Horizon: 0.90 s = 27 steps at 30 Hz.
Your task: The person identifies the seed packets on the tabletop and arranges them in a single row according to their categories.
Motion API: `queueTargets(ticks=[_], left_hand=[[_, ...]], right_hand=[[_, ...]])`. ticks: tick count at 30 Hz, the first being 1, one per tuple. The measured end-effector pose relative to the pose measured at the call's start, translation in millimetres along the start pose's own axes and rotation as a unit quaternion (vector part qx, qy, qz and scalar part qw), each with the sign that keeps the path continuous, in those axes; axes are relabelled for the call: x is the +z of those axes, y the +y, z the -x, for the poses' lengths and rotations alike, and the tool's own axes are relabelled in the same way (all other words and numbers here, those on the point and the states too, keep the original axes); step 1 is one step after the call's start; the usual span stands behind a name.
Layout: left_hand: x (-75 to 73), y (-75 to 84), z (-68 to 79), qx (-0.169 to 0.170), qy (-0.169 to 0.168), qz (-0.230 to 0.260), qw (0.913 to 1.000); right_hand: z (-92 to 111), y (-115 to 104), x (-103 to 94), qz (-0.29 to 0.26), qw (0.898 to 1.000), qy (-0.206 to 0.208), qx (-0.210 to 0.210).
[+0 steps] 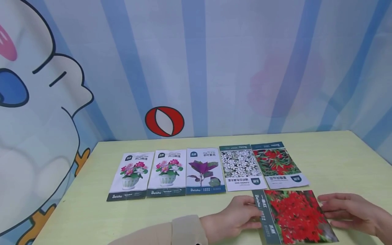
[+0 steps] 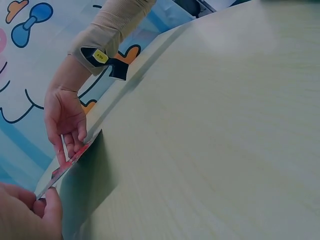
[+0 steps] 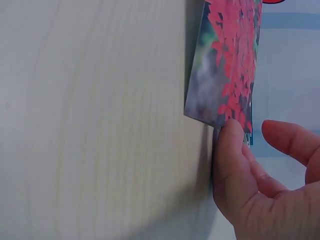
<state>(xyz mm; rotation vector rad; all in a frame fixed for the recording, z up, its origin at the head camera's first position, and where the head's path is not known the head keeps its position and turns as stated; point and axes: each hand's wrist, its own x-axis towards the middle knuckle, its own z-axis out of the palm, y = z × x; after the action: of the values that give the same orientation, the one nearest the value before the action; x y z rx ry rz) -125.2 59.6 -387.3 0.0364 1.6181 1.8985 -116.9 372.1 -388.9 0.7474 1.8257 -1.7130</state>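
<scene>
A seed packet with red blossoms [image 1: 297, 214] lies sideways between the two hands, raised off the table in the left wrist view. My left hand [image 1: 237, 216] pinches its dark-green banded end, with the thumb on one face and fingers on the other. At the opposite end is my right hand [image 1: 352, 211], its fingers loosely extended. One right fingertip touches the packet edge in the right wrist view, while the thumb [image 3: 287, 140] stands apart from it. Just beyond the held packet lie a red-flower packet [image 1: 278, 165] and a white-flower packet [image 1: 242, 166], both upside down.
Further left in the same row are a purple-leaf packet [image 1: 205, 170] and two matching potted-flower packets [image 1: 166, 172], [image 1: 131, 175]. They lie flat on the pale yellow table [image 1: 92, 217]. A striped cartoon cloth [image 1: 220, 68] hangs behind the table.
</scene>
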Motion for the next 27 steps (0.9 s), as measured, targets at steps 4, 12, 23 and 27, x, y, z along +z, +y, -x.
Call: queueTargets(ticks=[4, 12, 23, 27], left_hand=[[-1.5, 0.9, -2.1, -0.001, 0.011, 0.002, 0.9999], [-4.3, 11.3, -13.6, 0.000, 0.040, -0.002, 0.9992], [-13.8, 39.9, -45.1, 0.021, 0.045, 0.025, 0.9984], [-20.9, 49.8, -58.1, 0.013, 0.034, 0.053, 0.9979]], right_hand=[[1.0, -0.1, 1.6, 0.005, 1.000, -0.003, 0.002], [2.8, 0.7, -5.0, 0.016, 0.992, -0.116, -0.035], [4.3, 2.4, 4.1, -0.037, 0.962, -0.259, -0.076], [4.8, 1.4, 15.4, -0.031, 0.964, -0.256, -0.071]])
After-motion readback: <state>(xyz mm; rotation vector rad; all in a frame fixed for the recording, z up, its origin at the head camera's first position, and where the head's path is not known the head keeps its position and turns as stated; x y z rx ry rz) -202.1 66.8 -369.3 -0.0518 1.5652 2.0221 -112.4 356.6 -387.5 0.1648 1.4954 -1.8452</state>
